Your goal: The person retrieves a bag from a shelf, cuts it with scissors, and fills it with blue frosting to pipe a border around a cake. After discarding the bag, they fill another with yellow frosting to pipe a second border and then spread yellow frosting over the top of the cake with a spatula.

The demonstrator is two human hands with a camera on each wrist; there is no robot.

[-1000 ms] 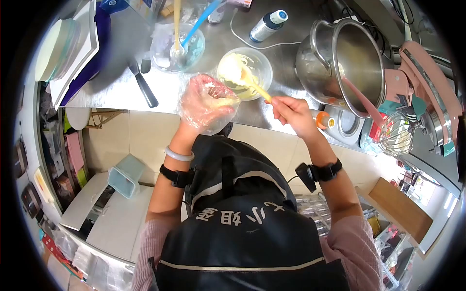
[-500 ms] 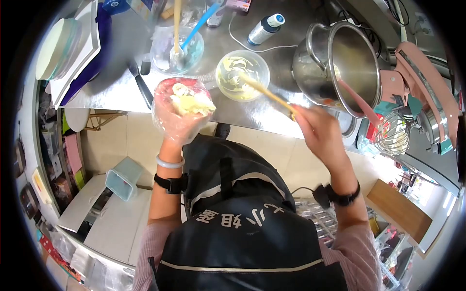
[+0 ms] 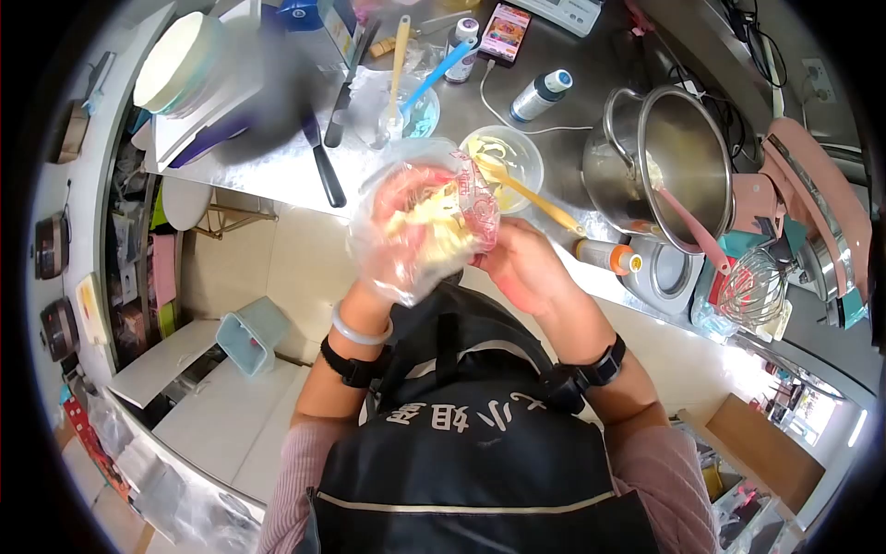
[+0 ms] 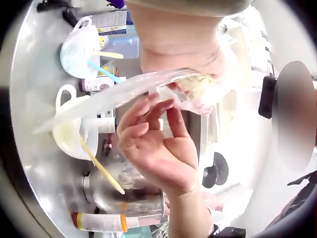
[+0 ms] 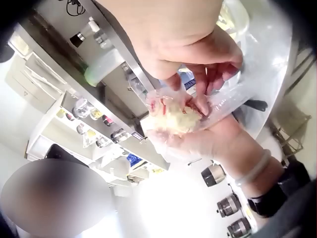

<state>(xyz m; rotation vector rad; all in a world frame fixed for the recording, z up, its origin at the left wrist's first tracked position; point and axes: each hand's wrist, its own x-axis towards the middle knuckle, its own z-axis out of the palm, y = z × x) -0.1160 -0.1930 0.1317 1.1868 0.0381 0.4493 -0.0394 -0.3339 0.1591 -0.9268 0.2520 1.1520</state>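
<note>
Cupped under a clear plastic bag (image 3: 478,205) with red print, my left hand (image 3: 389,249) carries pale yellow cream (image 3: 441,231). My right hand (image 3: 531,270) is at the bag's right side; in the right wrist view the fingers of my right hand (image 5: 210,64) pinch the bag's edge beside the cream (image 5: 174,119), above my left hand (image 5: 210,145). The bag's loose part (image 4: 109,96) stretches out in the left wrist view. A yellow spatula (image 3: 544,210) leans in a clear bowl (image 3: 533,159) with cream smears, touched by neither hand.
Behind is a second bowl (image 3: 426,113) with blue cream and two spatulas. A black-handled knife (image 3: 328,175) lies left. To the right are a steel pot (image 3: 614,189), an orange-capped bottle (image 3: 604,255) and a pink mixer (image 3: 812,185). A blue-labelled bottle (image 3: 538,97) stands behind the yellow-cream bowl.
My right hand has let go of the yellow spatula, which now rests in the bowl, and has moved left to the bag. My left hand has moved right with the cream. The head view has shifted.
</note>
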